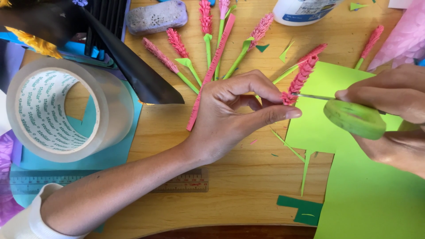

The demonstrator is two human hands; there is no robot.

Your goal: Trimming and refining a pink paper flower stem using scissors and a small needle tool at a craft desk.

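Observation:
My left hand (239,110) pinches the lower end of a pink fringed paper flower spike (300,79) between thumb and fingers. A thin metal wire (312,96) pokes out of the spike's base toward my right hand (389,102), which grips that wire and a roll of green floral tape (354,118). Both hands hover over a light green paper sheet (367,194) on the wooden table (239,186).
Several finished pink flowers on green stems (190,68) fan out at the top beside a pink fringed strip (212,66). A big clear tape roll (57,110) sits left, a ruler (186,182) near the front, a glue bottle (301,11) and grey stone (157,17) behind.

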